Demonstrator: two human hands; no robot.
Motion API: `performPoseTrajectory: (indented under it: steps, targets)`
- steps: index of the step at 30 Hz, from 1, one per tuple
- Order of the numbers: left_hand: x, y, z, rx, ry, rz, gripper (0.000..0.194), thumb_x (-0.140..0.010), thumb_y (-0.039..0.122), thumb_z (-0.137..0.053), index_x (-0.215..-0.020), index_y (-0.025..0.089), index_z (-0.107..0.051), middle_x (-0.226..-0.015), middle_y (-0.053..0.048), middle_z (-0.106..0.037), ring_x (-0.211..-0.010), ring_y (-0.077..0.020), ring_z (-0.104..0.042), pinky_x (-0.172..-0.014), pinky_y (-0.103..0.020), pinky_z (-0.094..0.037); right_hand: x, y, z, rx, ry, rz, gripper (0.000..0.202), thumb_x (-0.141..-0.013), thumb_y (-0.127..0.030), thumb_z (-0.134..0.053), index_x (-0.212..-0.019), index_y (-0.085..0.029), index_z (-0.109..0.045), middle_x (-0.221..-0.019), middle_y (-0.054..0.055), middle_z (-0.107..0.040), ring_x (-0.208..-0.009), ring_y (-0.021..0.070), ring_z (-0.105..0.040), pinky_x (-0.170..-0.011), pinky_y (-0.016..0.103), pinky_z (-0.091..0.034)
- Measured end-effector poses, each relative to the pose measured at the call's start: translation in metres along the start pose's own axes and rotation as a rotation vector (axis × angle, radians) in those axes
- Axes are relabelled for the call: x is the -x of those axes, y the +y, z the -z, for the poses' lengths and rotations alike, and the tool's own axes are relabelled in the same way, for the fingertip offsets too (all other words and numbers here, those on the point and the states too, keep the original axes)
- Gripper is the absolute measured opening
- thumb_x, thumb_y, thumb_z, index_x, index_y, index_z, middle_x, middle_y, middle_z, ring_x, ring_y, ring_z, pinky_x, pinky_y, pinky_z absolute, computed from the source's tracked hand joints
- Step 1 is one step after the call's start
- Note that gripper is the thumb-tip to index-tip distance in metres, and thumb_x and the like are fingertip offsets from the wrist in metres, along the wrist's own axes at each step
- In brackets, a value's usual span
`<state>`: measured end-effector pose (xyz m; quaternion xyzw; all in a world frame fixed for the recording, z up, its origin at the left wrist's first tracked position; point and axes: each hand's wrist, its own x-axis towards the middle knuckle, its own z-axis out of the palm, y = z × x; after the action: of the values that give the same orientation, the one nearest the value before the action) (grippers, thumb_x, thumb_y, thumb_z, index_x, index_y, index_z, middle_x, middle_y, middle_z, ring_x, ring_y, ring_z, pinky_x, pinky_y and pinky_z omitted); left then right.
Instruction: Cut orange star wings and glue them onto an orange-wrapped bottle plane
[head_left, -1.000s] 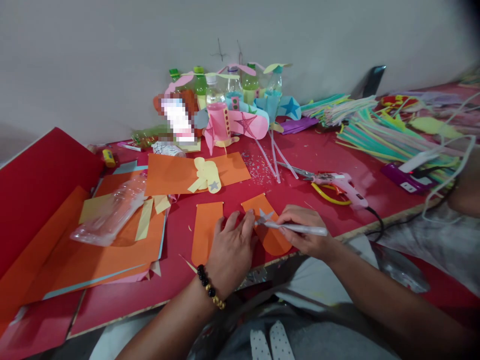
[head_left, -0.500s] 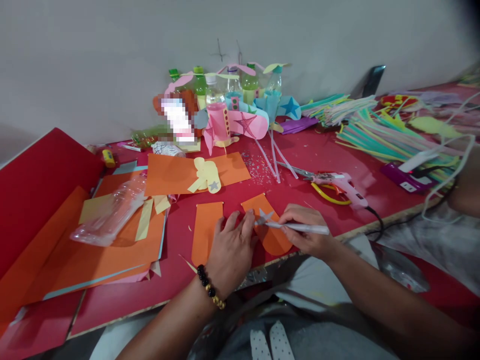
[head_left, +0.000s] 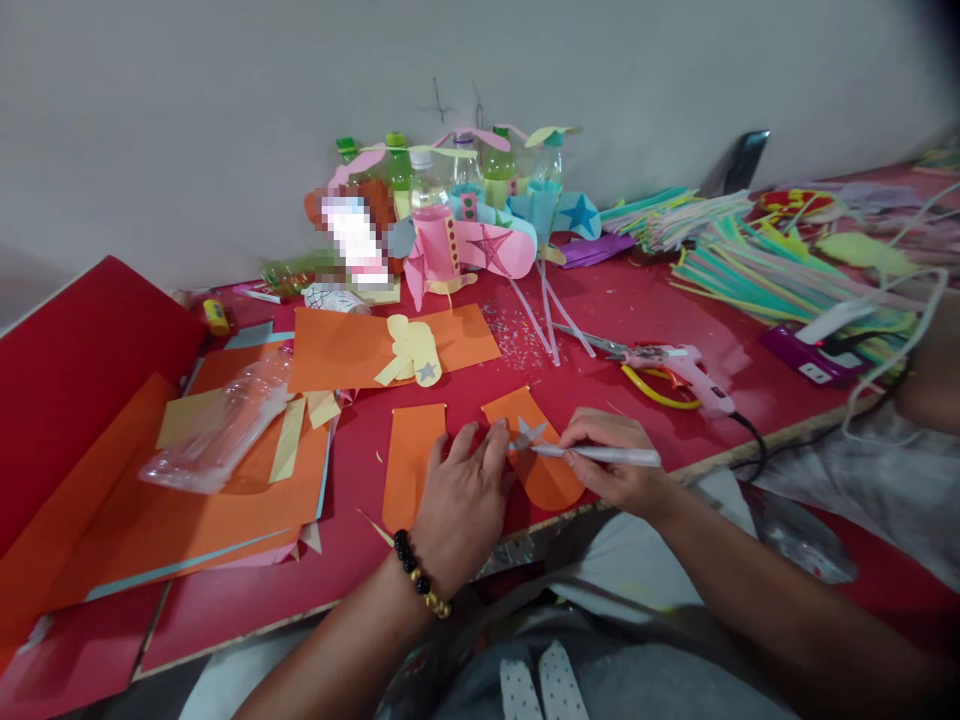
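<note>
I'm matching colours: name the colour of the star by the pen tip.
The star is grey, on orange paper; the head view shows it best.

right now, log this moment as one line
left hand: across orange pieces | right hand: holding white pen, tip at silver star | pink glue gun: on red table

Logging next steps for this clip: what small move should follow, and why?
Perhaps a short stroke on the silver star: the right hand holds the pen with its tip there, and the left hand lies at the edge of the orange strip.
</note>
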<state>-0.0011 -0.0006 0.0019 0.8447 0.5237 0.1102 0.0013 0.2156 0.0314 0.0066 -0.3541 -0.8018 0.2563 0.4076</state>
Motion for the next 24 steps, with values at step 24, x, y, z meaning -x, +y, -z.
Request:
performPoseTrajectory:
  steps: [24]
  targets:
    - [-0.0013,-0.001,-0.0019,-0.013,0.018,-0.01,0.043,-0.096,0.028,-0.048,-0.137,0.018,-0.042,-0.114,-0.009,-0.068,-0.124,-0.028,-0.046,-0.099,-0.046,-0.038,0.0016,-0.0003,-0.0003,0.092,0.1,-0.072,0.007,-0.082,-0.015,-0.058,-0.076,-0.018,-0.06,-0.065,0.0,-0.055,-0.059,0.0122,-0.049,-0.058,0.027,-0.037]
